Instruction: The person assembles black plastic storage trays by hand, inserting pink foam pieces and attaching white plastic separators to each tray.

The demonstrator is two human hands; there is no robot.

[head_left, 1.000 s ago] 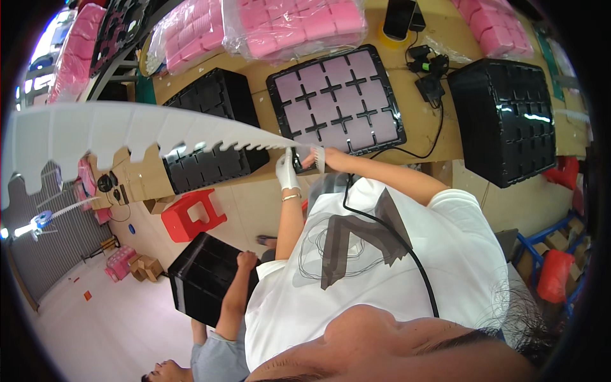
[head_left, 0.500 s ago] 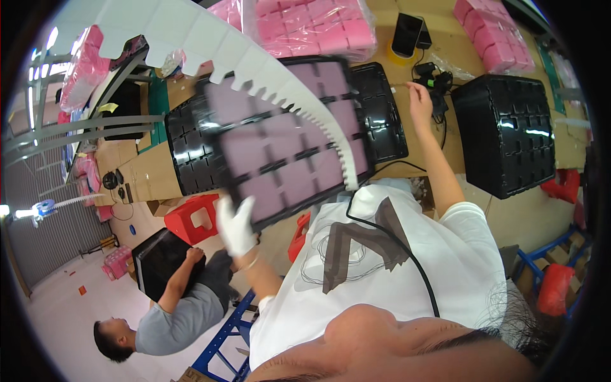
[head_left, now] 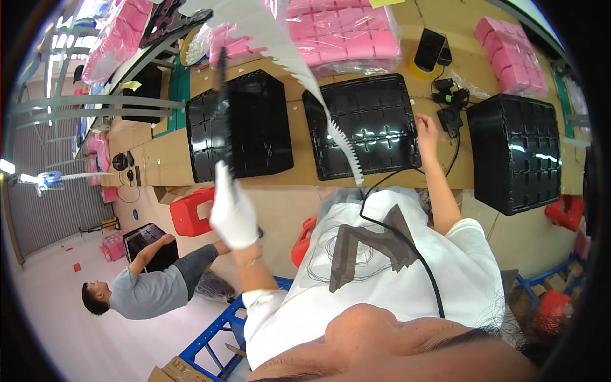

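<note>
My left hand [head_left: 234, 213], in a white glove, is closed on the lower edge of a thin black tray [head_left: 224, 121]. That tray stands nearly edge-on and is slightly blurred. Behind it a stack of black trays [head_left: 261, 127] rests on the cardboard-covered table. Another black tray [head_left: 363, 130], with a molded grid, lies in front of me. Beside its right edge is my bare right hand [head_left: 428, 137], fingers loosely stretched out and nothing visible in them. Whether it touches that edge I cannot tell.
A tall stack of black trays [head_left: 514, 153] stands at the right. Bagged pink foam blocks [head_left: 344, 32] and a phone [head_left: 429, 49] lie farther back, near cables [head_left: 450, 95]. A toothed white strip [head_left: 299, 70] crosses the view. At lower left, a person [head_left: 149, 286] carries a black tray.
My left hand has swung the tray left and turned it from face-on with pink compartments to edge-on. The tray on the table is uncovered, and my right hand is now beside it.
</note>
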